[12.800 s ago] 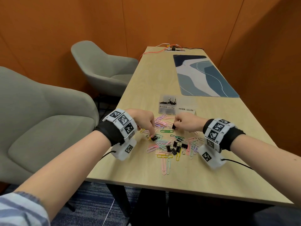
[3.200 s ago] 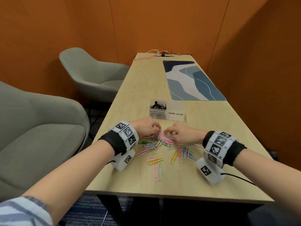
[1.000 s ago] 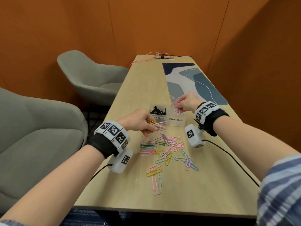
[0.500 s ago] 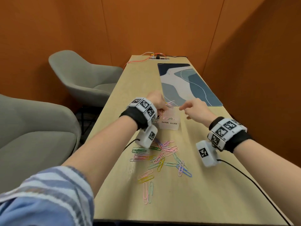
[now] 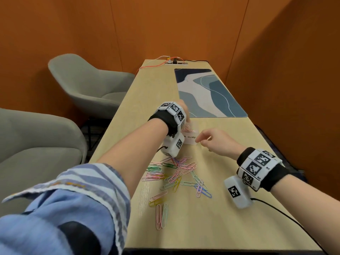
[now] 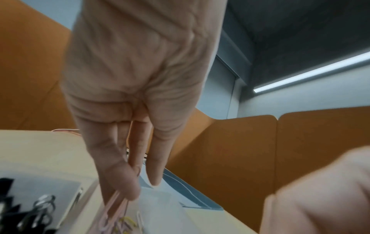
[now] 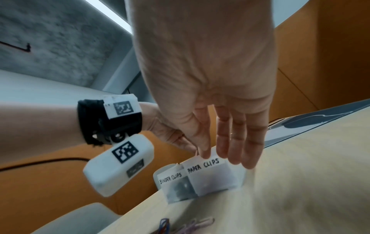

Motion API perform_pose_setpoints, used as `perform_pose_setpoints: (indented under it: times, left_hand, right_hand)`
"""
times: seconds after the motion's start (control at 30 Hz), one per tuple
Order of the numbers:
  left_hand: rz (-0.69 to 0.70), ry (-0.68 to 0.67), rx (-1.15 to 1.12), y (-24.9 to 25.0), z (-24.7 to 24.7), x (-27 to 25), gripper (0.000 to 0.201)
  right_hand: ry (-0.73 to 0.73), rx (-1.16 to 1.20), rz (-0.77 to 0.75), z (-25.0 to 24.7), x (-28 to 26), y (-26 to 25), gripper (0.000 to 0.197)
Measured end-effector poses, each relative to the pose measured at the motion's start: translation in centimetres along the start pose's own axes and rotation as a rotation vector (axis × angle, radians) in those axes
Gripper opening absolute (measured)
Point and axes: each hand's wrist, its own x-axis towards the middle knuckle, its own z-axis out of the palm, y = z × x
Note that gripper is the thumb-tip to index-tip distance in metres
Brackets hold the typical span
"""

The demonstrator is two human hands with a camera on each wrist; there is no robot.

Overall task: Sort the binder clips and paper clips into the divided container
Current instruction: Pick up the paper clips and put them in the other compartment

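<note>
Left hand reaches over the divided container, fingers pointing down, thumb and fingertips pinching a few pink paper clips right above the compartment marked PAPER CLIPS. Risk, I'd say: let go too near the divider and a clip could bounce into the binder clips next door, or snag on a finger and drop on the table. Left forearm stretches well fwd, wrist bent down over the box. Right hand hovers just beside the container's near-right corner, fingers straight and relaxed, holding nothing. Loose pile of coloured clips waits on the table nearer the person, btw both arms.
</note>
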Motion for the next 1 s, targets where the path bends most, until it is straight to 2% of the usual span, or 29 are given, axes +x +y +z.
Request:
perform_pose_setpoints:
  times: [0.13,0.2,0.27,0.43,0.57,0.67,0.77,0.83,1.0]
  left_hand:
    - [-0.074,-0.103,-0.246,-0.3,-1.8,-2.1,0.007]
    - [-0.067,-0.118,-0.373,-0.6,-2.8,-3.7,0.015]
    - [0.004,-0.129,-0.43,-1.0,-3.5,-5.4,0.011]
    - [0.087,-0.084,-0.251,-3.3,-4.5,-9.2,0.011]
    - [0.08,-0.11,-0.024,-6.0,-4.0,-12.1,0.008]
    - [0.092,-0.16,0.139,-8.1,-3.0,-14.2,0.025]
    - [0.141,-0.309,0.288,-9.7,-1.5,-16.2,0.067]
    - [0.148,-0.397,0.36,-10.2,-0.3,-17.4,0.092]
    - [0.191,-0.403,0.468,-9.1,2.3,-18.4,0.109]
  right_hand:
    - [-0.06,-0.066,-0.019,1.0,0.1,-0.3,0.03]
    - [-0.102,-0.087,-0.031,1.7,-0.1,-0.9,0.03]
    - [-0.167,-0.107,-0.049,2.4,-0.5,-1.7,0.03]
    - [-0.347,-0.337,-0.145,4.8,-0.5,-4.1,0.057]
    - [-0.412,-0.498,-0.254,6.5,-1.1,-5.3,0.057]
    - [-0.483,-0.473,-0.333,6.3,-2.7,-4.8,0.053]
    - [-0.466,-0.386,-0.297,4.4,-4.1,-3.7,0.057]
    - [-0.414,-0.365,-0.241,3.2,-4.6,-2.9,0.07]
    - [-0.44,-0.5,-0.151,3.3,-5.0,-1.9,0.1]
